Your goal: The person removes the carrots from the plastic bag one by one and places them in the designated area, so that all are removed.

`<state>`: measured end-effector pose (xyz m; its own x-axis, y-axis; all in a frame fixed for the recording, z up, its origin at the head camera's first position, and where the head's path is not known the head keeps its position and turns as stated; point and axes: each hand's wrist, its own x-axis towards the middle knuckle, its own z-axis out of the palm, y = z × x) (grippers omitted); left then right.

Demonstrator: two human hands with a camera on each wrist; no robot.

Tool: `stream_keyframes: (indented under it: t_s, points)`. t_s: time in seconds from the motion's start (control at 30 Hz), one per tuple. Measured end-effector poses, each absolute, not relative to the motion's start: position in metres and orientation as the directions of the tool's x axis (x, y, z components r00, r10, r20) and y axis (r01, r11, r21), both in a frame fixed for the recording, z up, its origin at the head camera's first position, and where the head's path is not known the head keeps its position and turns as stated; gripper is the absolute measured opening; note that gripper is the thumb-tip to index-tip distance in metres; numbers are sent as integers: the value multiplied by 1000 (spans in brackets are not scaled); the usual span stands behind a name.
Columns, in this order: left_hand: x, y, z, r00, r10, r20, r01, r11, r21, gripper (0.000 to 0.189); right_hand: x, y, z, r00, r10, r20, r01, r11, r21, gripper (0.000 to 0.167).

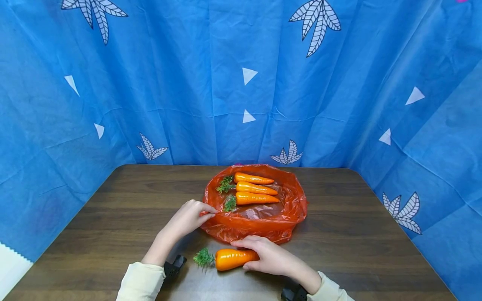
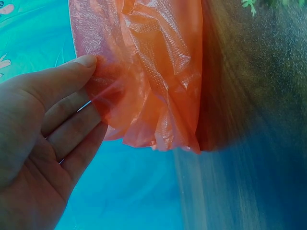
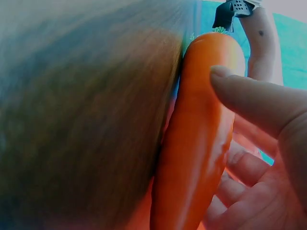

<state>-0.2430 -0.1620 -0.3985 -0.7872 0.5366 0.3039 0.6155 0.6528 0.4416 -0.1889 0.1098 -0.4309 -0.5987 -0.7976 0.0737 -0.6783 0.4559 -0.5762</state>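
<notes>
A red plastic bag [image 1: 252, 228] sits on the table with its mouth spread wide. Three orange carrots [image 1: 256, 198] with green tops lie side by side inside it. At the bag's near-left rim, my left hand [image 1: 190, 218] pinches the thin plastic [image 2: 144, 81] between thumb and fingers. My right hand [image 1: 270, 258] holds another carrot [image 1: 230, 259] in front of the bag, its leafy top pointing left. In the right wrist view the thumb lies on one side of this carrot [image 3: 199, 124], the fingers on the other. Its tip is hidden by the hand in the head view.
The dark wooden table [image 1: 124, 217] extends to both sides of the bag. A blue curtain [image 1: 226, 83] with leaf and triangle prints hangs behind the table and along its sides. Black wrist cameras [image 1: 175, 265] sit at both wrists, beside cream sleeves.
</notes>
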Motion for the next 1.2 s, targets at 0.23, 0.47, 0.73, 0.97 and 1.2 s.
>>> stream_keyframes:
  t_s: [0.23,0.47,0.73,0.97,1.2]
  points:
    - [-243,-162,-399,-787,538,302,616,655,437,11,-189,112,-425,-618,-783,68,-653,463,-600,56]
    - [-244,-162,-399,-776,542,322,631,652,422,10,-188,114,-417,-613,-786,83,-657,449,-605,56]
    - [-245,-162,-399,-774,541,330,634,652,417,10,-187,120,-402,-629,-771,99,-637,438,-635,55]
    - [-242,-163,-398,-787,533,310,616,659,431,11,-186,125,-388,-663,-740,114,-612,449,-651,52]
    - [-242,-164,-399,-784,534,315,620,657,429,11,-189,132,-379,-675,-709,204,-636,420,-648,51]
